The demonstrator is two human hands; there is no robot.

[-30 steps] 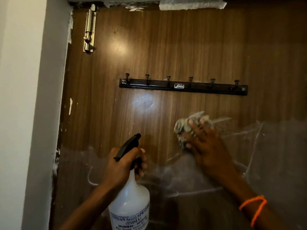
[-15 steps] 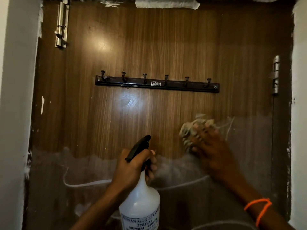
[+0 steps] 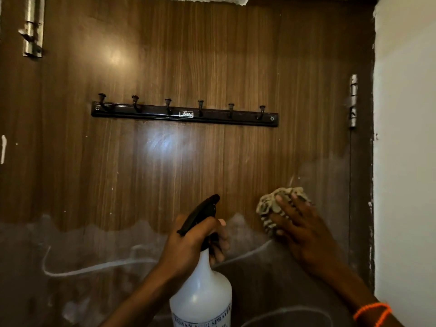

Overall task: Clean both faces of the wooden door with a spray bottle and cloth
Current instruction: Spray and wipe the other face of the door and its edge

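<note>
Now the right hand (image 3: 298,228) presses a crumpled cloth (image 3: 277,204) flat against the wooden door (image 3: 179,161), fingers spread over the wad, low on the right side of the panel and below the right end of the hook rail (image 3: 184,114). Compared with half a second ago, the cloth and hand sit further right and a little lower, closer to the hinge (image 3: 353,101) and the door's right edge. The left hand (image 3: 195,241) grips the neck of the spray bottle (image 3: 200,296), fingers curled round it under the black trigger head (image 3: 200,212), which points up and to the right toward the door; the bottle's white body hangs below at the near bottom edge, its printed label partly cut off. This hand holds much the same pose as before. The two hands are apart, the bottle left of the cloth. A cloudy wet film (image 3: 94,256) covers the lower part of the door, with pale curved streaks running across it. The view has swung right since the earlier frame: the latch bolt (image 3: 33,27) at upper left is now near the frame edge, and more of the white wall (image 3: 405,161) shows on the right. An orange bracelet (image 3: 372,312) circles the right wrist.
</note>
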